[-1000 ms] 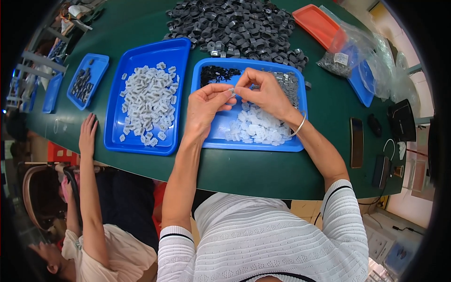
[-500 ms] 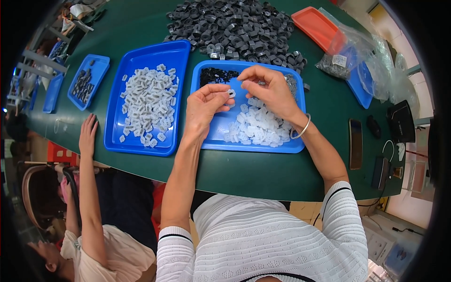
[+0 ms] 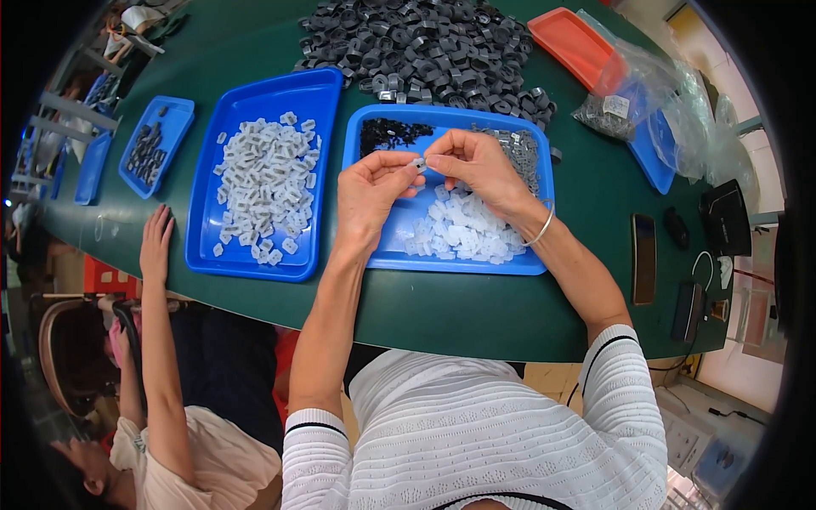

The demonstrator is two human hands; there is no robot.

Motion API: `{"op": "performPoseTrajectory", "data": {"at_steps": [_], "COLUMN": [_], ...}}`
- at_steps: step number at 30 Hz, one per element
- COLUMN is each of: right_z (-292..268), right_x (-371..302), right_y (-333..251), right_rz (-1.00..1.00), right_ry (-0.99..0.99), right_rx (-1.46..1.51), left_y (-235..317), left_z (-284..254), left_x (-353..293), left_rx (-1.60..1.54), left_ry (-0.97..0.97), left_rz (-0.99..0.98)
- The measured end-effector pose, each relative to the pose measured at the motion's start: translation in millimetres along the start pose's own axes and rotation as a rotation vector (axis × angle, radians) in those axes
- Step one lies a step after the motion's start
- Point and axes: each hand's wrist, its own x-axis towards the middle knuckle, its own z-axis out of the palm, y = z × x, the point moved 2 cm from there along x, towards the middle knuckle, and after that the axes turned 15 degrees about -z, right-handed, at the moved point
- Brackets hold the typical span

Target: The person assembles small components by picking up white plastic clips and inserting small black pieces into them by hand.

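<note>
Both hands are raised over the light blue tray (image 3: 459, 267), meeting above its middle with wrists bent inward. The left hand (image 3: 365, 194) pinches 1 small white part (image 3: 419, 164) between thumb and forefinger, its other fingers curled. The right hand (image 3: 483, 172) enters from the opposite side, thumb and forefinger converging at the part's right side; whether they are closed on it cannot be told. The left hand covers a length of the tray's left rim; the right forearm, with a bracelet (image 3: 545, 224) at the wrist, crosses the right rim. White pieces (image 3: 463, 231) lie below the right hand, black pieces (image 3: 387, 133) at the far left corner, grey pieces (image 3: 520, 155) at the far right. The dark blue tray (image 3: 202, 229) stands just left of the left forearm, a narrow gap separating the 2 trays. A strip of green table (image 3: 476, 314) runs between the near rim and the table edge. A phone (image 3: 643, 259) lies right of the right forearm, near it.
</note>
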Motion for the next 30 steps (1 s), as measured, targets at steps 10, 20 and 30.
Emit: {"op": "performPoseTrajectory", "data": {"at_steps": [10,20,30], "right_z": [1.8,-4.2,-3.4], "right_x": [-2.6,3.1,1.5], "right_y": [5.9,-1.4,5.3], "right_rz": [0.084,0.185,0.165], "right_ry": [-0.007,-0.136,-0.121], "right_rx": [0.104,0.164,0.150], "left_y": [-5.6,-3.6,-8.5], "left_z": [2.9,-1.7,3.2], "left_x": [0.1,1.0,-0.3], "left_rx": [0.170,0.082,0.118], "left_ry": [0.123,0.051,0.034], "left_rz": [0.224,0.128,0.132]}}
